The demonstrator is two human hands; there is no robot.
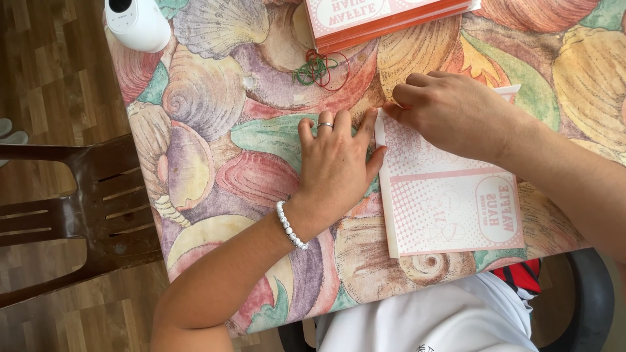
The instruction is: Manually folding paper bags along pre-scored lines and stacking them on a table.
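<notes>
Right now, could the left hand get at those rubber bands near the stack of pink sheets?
Probably yes. The left hand lies flat on the table, and the rubber bands sit just beyond its fingertips, with only bare tablecloth between.

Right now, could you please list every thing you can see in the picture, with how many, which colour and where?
flat paper bag: one, pink and white, on the table in front of the person, under both hands
stack of paper bags: one stack, pink and white with orange edges, at the far edge of the table
rubber bands: a small heap, red and green, just before the stack
white device: one, rounded, at the far left corner of the table
tablecloth: one, pastel shell pattern, covering the table
chair: one, dark brown, left of the table
left hand: flat on the bag's left edge, with ring and white bead bracelet
right hand: pinching the bag's top left corner
</notes>
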